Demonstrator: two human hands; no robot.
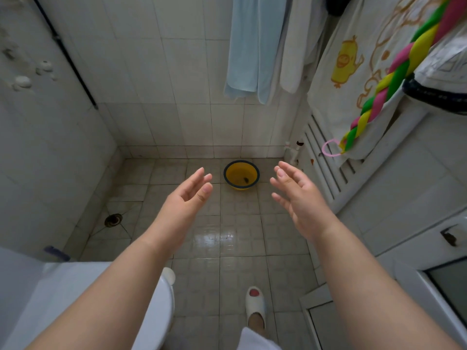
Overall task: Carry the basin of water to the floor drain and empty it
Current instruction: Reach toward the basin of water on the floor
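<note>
A yellow basin [241, 175] with a dark blue rim stands on the tiled floor by the far wall, holding water and a small dark speck. The round floor drain [113, 220] lies at the left, near the side wall. My left hand [185, 198] is stretched forward, fingers apart, palm turned inward, to the left of the basin and nearer to me. My right hand [298, 195] reaches out on the basin's right side, also with spread fingers. Neither hand touches the basin.
A white toilet [161, 299] sits at the lower left. A white radiator [321, 157] runs along the right wall under hanging towels [255, 46]. A white cabinet [404, 286] stands at the right. My slippered foot [255, 305] rests on the wet, glossy tiles.
</note>
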